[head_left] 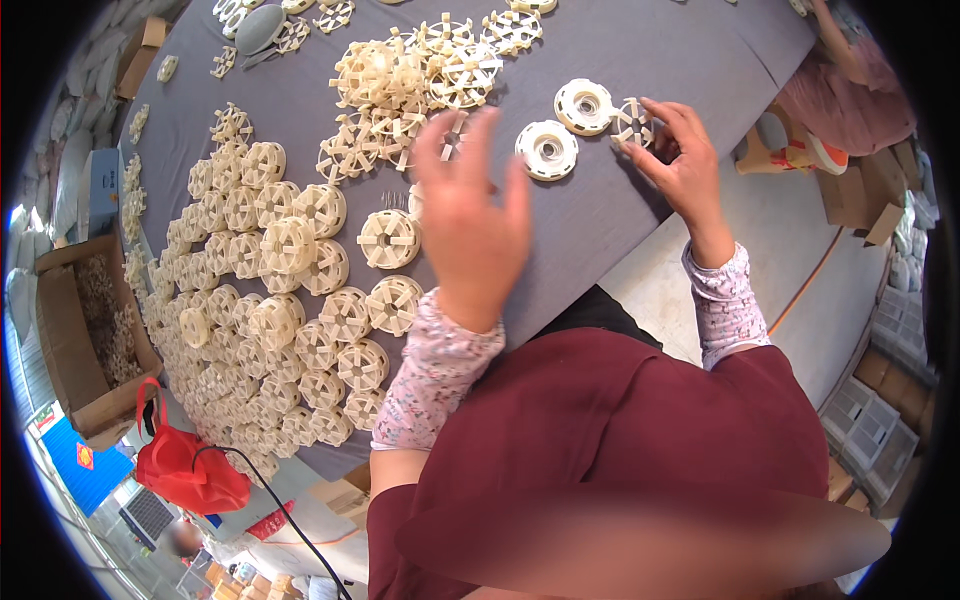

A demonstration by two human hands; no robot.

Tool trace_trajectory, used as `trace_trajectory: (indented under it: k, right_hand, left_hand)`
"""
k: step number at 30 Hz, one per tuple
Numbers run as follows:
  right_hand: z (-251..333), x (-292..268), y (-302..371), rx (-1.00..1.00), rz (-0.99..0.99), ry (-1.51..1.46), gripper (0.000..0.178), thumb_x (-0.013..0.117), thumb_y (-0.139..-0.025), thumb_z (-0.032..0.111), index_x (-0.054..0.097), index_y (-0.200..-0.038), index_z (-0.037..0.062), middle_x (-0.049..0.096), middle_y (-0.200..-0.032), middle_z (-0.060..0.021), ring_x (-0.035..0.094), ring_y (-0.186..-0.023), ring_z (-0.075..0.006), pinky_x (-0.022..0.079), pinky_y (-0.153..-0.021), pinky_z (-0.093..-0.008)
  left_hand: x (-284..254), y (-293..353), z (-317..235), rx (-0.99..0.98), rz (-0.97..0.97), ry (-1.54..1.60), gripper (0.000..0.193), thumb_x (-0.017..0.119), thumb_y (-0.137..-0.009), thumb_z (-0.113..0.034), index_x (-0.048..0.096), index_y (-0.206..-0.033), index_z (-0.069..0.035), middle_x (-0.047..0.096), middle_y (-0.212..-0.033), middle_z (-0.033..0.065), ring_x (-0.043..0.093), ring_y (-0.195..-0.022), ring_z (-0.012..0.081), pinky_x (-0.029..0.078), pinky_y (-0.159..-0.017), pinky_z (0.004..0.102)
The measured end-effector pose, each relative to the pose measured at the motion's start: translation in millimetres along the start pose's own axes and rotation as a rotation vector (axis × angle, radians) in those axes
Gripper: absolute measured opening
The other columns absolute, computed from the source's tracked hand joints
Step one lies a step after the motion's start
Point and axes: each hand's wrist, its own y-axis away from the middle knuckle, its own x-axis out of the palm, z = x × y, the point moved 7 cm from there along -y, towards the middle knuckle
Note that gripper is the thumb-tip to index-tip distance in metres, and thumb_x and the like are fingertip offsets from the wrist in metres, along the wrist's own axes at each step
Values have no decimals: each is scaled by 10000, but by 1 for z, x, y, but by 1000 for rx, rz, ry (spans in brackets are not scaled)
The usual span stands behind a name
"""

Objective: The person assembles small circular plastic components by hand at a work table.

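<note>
My right hand (687,160) grips a cream plastic spoked ring (632,124) between thumb and fingers at its edge. Just left of that ring, two round cream plastic housings, a far one (584,106) and a near one (547,151), lie with their hollow sides up. My left hand (470,215), blurred by motion, is over the table with its fingers spread and nothing seen in them. Beside it on the left is a round assembled piece with a spoked top (389,238). Several small metal springs (393,200) lie by that piece, partly hidden by my hand.
Loose spoked rings are heaped (375,75) at the far middle of the grey-covered table (690,60). Stacked assembled pieces (290,245) crowd its left side. A cardboard box (75,340) and a red bag (190,470) are off the left edge. Another person (845,85) is at far right.
</note>
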Motion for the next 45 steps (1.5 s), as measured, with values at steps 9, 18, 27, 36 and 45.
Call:
trace_trajectory:
  k: [9,18,27,36,45]
  right_hand:
    - [-10,-3,6,93,131,-188,576,919,-831,124,722,-1365,35,693,-1266,-49,619,-795,-86,536,-696,-246]
    - [29,12,22,-59,478,-333,677,883,-809,90,679,-1452,30,623,-1409,-80,643,-1054,-137,532,-884,-287]
    - [74,27,26,-193,647,-265,611,933,-815,150,731,-1385,62,711,-1311,-79,714,-985,-181,600,-826,-318]
    - [73,54,31,-283,665,-207,575,898,-869,191,717,-1396,51,703,-1330,-114,728,-1159,-320,614,-990,-395]
    - [41,35,15,-87,623,-307,642,893,-821,102,729,-1441,133,668,-1446,-109,702,-1225,-296,616,-946,-395]
  left_hand:
    - [63,28,6,118,317,22,789,862,-862,-128,502,-1561,-54,562,-1500,177,754,-1080,376,636,-818,445]
    - [40,61,23,-80,348,283,638,900,-832,-65,684,-1432,-83,629,-1438,115,602,-691,56,544,-650,236]
    - [40,71,35,-280,276,574,562,855,-938,-159,629,-1426,3,626,-1357,137,641,-680,98,559,-653,270]
    - [42,69,33,-233,324,449,602,836,-932,-44,603,-1485,0,634,-1345,101,622,-789,60,541,-665,215]
    - [21,69,34,-124,290,193,578,867,-898,-120,669,-1434,-38,659,-1269,111,605,-684,130,528,-643,292]
